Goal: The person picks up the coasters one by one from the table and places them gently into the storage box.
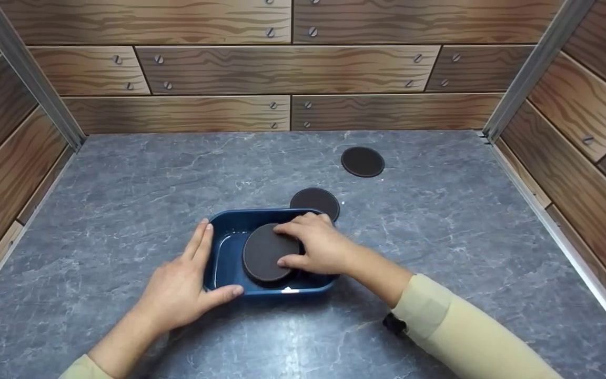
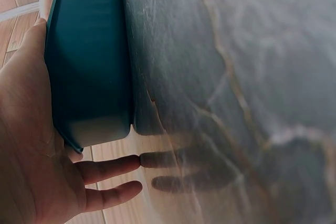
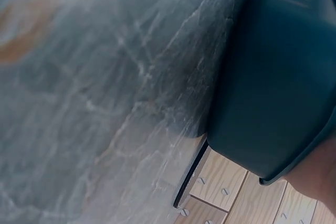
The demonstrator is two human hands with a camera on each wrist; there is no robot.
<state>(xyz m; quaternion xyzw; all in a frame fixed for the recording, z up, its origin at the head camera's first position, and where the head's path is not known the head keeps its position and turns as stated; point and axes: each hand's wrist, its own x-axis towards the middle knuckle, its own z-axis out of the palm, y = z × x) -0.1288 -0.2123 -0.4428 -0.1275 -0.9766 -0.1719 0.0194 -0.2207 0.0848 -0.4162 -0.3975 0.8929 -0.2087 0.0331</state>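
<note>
A dark blue rectangular dish [image 1: 224,273] stands on the grey table. My left hand [image 1: 179,287] holds its near left corner, fingers straight along the left side, thumb over the near rim. In the left wrist view, two lower fingers [image 2: 107,169] stick out straight, apart from the dish [image 2: 92,56]. A round dark brown coaster [image 1: 266,252] lies inside the dish. My right hand [image 1: 321,245] reaches over the dish's right side and pinches the coaster's right edge between thumb and fingers. Whether other coasters lie under it is hidden.
Behind the dish lies a second round coaster [image 1: 313,200], partly covered by rim and hand. Another dark coaster [image 1: 363,161] sits farther back right. Wood-patterned walls [image 1: 287,68] with metal corner posts [image 1: 524,68] enclose the table [image 1: 150,184].
</note>
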